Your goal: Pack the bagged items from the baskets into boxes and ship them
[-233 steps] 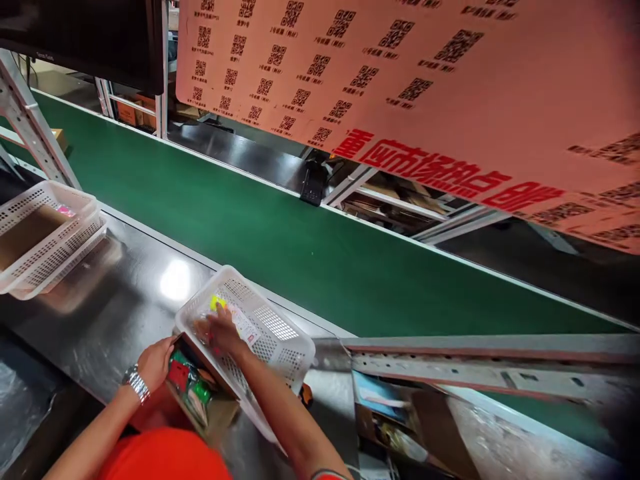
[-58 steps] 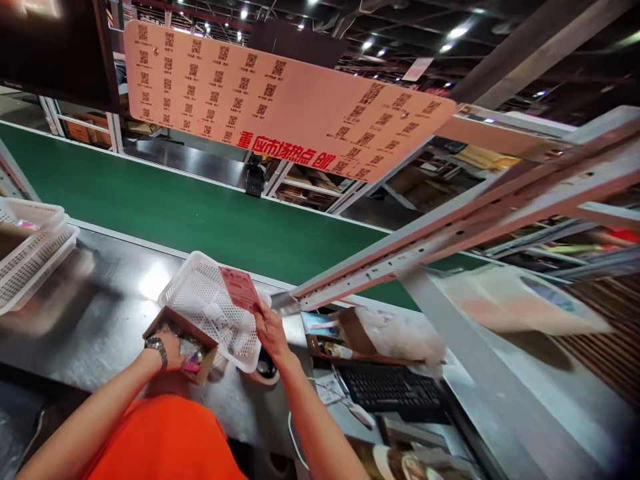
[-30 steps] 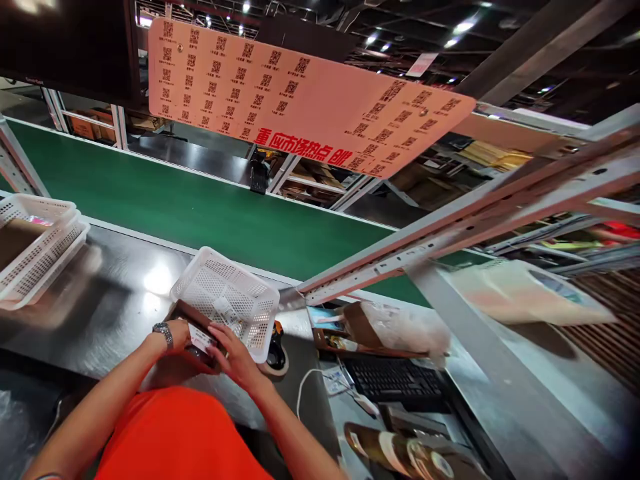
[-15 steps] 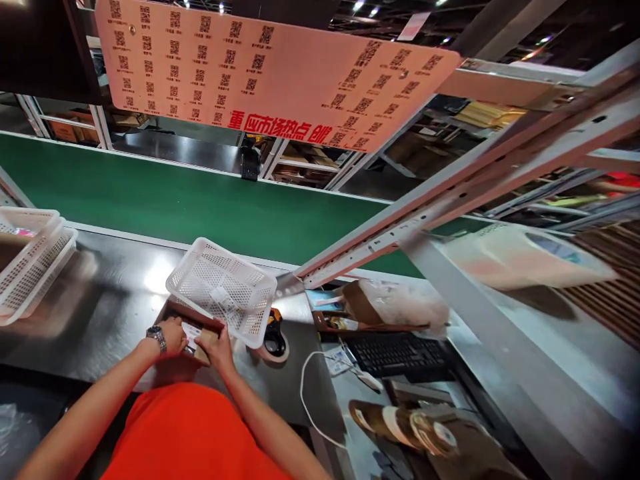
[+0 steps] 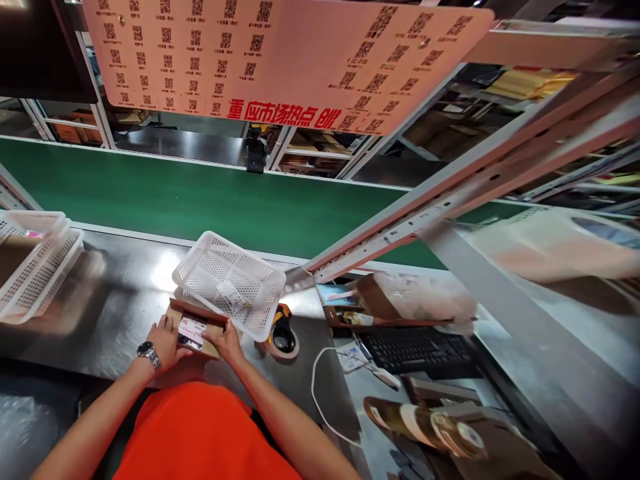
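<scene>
In the head view, a green conveyor belt (image 5: 225,207) runs behind a shiny grey steel table (image 5: 120,280), and a pink board with black QR codes (image 5: 300,60) hangs above and beyond the white perforated plastic basket (image 5: 213,267), which stands on that table near the belt. In the basket lies a small pale paper slip (image 5: 230,293) (its print is too small to read). Just in front of the basket, at its near left corner, is a brown cardboard box (image 5: 200,311), its flaps partly folded in. Between the flaps shows a white and pink printed card (image 5: 190,330).

The left hand (image 5: 166,343), with a silver metal wristwatch (image 5: 149,352) on its wrist, lies over the box's left flap, fingers a little spread and thumb at the near edge; whether it pinches the cardboard I cannot tell. The right hand (image 5: 227,342) has hold of the box's right side, thumb pressed on the flap and fingers curled against the outer wall.

Just right of the basket sits an orange and black tape dispenser (image 5: 283,333). Farther right of it lie a black keyboard (image 5: 420,350) and a white mouse (image 5: 386,378). Well left of the basket are stacked white plastic baskets (image 5: 37,290).
</scene>
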`<state>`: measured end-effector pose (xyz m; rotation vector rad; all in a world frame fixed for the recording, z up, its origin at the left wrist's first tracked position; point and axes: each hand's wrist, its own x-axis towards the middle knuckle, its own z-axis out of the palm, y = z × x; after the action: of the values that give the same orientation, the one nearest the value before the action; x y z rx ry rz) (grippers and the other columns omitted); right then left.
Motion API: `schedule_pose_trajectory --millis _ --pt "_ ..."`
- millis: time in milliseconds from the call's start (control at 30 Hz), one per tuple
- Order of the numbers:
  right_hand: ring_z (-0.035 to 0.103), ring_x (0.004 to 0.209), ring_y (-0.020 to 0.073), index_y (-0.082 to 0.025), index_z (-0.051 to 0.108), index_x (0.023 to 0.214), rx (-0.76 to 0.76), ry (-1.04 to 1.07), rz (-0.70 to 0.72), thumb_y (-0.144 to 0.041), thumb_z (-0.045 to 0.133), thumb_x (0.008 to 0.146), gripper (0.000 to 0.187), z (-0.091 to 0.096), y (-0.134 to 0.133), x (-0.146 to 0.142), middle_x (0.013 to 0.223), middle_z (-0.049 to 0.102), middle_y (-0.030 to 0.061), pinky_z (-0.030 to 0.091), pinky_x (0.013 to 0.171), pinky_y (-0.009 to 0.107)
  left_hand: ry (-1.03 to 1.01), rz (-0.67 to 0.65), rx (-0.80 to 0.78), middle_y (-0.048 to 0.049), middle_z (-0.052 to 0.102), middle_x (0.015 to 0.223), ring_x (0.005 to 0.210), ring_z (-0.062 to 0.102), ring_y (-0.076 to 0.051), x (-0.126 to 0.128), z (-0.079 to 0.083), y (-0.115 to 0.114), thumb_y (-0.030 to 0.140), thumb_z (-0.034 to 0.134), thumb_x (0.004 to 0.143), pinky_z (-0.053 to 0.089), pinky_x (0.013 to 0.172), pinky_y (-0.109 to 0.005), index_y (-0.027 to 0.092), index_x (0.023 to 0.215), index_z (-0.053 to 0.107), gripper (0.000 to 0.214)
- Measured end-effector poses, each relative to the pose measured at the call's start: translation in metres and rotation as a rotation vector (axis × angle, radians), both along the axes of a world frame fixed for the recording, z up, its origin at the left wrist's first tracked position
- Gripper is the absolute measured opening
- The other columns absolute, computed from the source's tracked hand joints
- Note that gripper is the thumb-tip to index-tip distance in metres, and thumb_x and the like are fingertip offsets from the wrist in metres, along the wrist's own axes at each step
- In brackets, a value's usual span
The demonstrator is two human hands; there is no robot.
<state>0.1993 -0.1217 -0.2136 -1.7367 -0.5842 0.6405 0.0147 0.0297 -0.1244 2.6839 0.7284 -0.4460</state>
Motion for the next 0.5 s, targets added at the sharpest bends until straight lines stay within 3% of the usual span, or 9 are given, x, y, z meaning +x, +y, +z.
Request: schedule_pose_trajectory --millis 133,200,300,367,433,500 --pt "0.074 0.103 0.0326 -0.024 0.072 0.101 0.032 0.243 0.047 -0.065 0.094 0.065 0.059 0.009 -0.002 0.014 0.103 0.081 0.0078 0.061 0.094 0.046 -0.025 0.081 0.055 -0.0257 0.073 0.138 0.147 0.057 -0.044 0.014 0.001 0.002 0.063 0.067 0.102 0.047 0.123 -0.057 0.015 0.120 0.083 0.053" --pt "0.074 0.103 0.0307 -0.023 0.074 0.100 0.032 0.472 0.054 -0.077 0.085 0.073 0.061 0.015 -0.004 0.018 0.102 0.081 0.0078 0.061 0.088 0.043 -0.089 0.226 0.030 -0.0259 0.073 0.132 0.135 0.064 -0.044 0.018 -0.007 0.007 0.062 0.079 0.094 0.052 0.117 -0.053 0.012 0.125 0.079 0.058" --pt "0.073 0.110 0.0307 -0.025 0.076 0.107 0.062 0.717 0.014 -0.083 0.074 0.081 0.064 0.022 -0.009 0.018 0.114 0.082 0.0098 0.061 0.085 0.041 -0.181 0.539 -0.047 -0.0328 0.063 0.149 0.136 0.065 -0.048 0.022 -0.031 0.015 0.058 0.101 0.069 0.053 0.116 -0.054 0.005 0.157 0.053 0.114" --pt "0.073 0.110 0.0304 -0.027 0.077 0.111 0.069 0.746 -0.002 -0.075 0.085 0.073 0.061 0.023 -0.014 0.015 0.117 0.082 0.0084 0.061 0.082 0.039 -0.279 0.689 -0.174 -0.0348 0.053 0.161 0.147 0.059 -0.050 0.022 -0.047 0.020 0.057 0.107 0.055 0.051 0.121 -0.057 0.008 0.171 0.029 0.147" --pt "0.073 0.107 0.0290 -0.028 0.077 0.115 0.064 0.714 0.013 -0.059 0.097 0.063 0.064 0.023 -0.020 0.013 0.116 0.081 0.0057 0.059 0.081 0.037 -0.383 0.760 -0.386 -0.0334 0.048 0.167 0.152 0.056 -0.046 0.021 -0.061 0.026 0.059 0.107 0.055 0.049 0.125 -0.054 0.011 0.175 0.013 0.159" --pt "0.074 0.105 0.0277 -0.029 0.076 0.119 0.058 0.674 0.036 -0.047 0.101 0.057 0.070 0.022 -0.026 0.012 0.116 0.081 0.0041 0.058 0.082 0.036 -0.440 0.778 -0.576 -0.0327 0.054 0.165 0.145 0.065 -0.040 0.019 -0.069 0.032 0.061 0.101 0.067 0.053 0.121 -0.050 0.010 0.175 0.008 0.151"
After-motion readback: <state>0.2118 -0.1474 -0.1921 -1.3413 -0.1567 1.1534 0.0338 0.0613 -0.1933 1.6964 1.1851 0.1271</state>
